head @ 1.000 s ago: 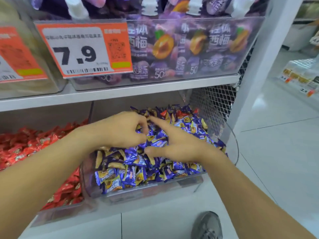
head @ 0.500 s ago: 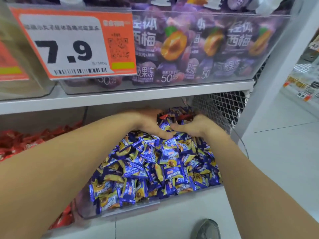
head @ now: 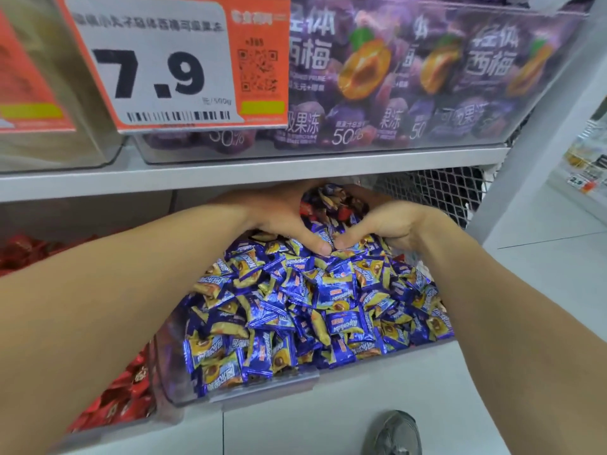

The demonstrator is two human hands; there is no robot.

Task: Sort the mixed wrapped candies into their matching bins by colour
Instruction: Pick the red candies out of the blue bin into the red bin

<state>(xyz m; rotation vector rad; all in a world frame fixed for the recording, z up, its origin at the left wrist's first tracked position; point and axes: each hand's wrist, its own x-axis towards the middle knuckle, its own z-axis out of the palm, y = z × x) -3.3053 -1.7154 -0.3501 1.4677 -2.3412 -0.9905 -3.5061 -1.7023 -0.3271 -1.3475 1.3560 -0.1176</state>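
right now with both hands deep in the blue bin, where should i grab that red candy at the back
Pinch the red candy by its exposed upper edge, coming from above and the right with the right hand, which is nearest. It lies partly buried among the blue candies, so only its top shows.

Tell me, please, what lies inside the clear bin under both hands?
The clear bin holds blue-wrapped candies, with red-wrapped candies at the back. The left hand and right hand cover whatever lies beneath.
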